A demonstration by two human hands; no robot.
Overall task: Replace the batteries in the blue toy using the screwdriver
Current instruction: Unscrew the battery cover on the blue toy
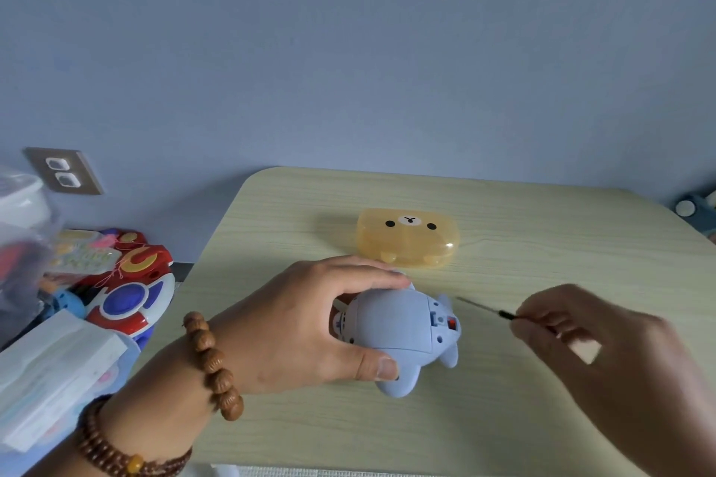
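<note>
The blue toy (403, 333) lies belly-up on the pale wooden table (542, 244), its underside with a small red switch facing me. My left hand (294, 325) grips the toy's left end, thumb on the near side and fingers over the far side. My right hand (604, 352) holds a thin screwdriver (484, 306) by its dark handle. The metal tip points left toward the toy and stops a short way from its right end. The right hand is blurred.
A translucent yellow bear-face case (408, 238) sits shut on the table behind the toy. Off the table's left edge lie a pile of colourful toys (128, 283) and a white packet (50, 376). A wall socket (64, 170) is at the far left.
</note>
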